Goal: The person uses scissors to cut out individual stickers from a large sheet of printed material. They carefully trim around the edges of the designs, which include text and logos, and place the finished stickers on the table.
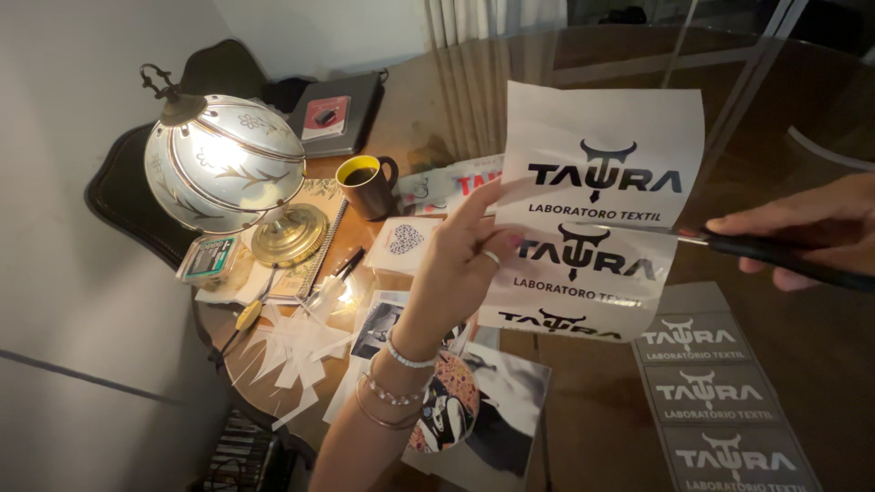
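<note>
Glossy white printed sheet (597, 205) held by left hand (465, 264), right hand (802, 232) grips black-handled scissors (784, 255).

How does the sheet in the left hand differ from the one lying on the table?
The held sheet is white with black logos, lifted by the left hand while the right hand runs scissors across it. The table sheet is grey with white logos, lying flat and untouched. Both carry stacked repeats of one logo.

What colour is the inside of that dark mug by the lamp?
Yellow; the dark ceramic mug shows a bright yellow rim in the head view.
</note>
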